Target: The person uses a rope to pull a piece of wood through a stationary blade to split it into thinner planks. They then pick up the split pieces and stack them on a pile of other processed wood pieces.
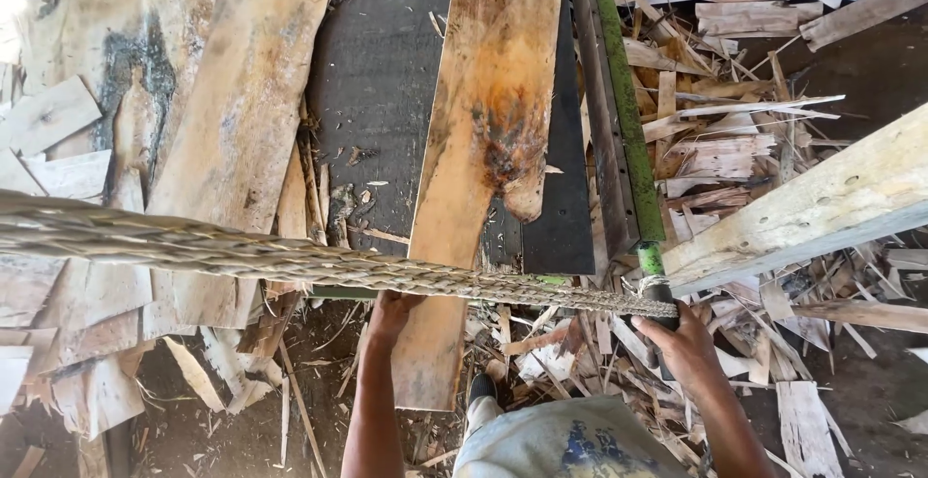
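Plank [483, 149] on conveyor belt [382, 82]; rope [290, 260] across front; scrap pile [735, 140] right.

Stained wood slab [483, 169], flat on dark table.

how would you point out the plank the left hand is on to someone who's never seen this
Start at the dark flat bed in the middle. The plank lies lengthwise on it, its near end at the left hand. Unlike the grey boards beside it, it is orange-brown with a dark stain.
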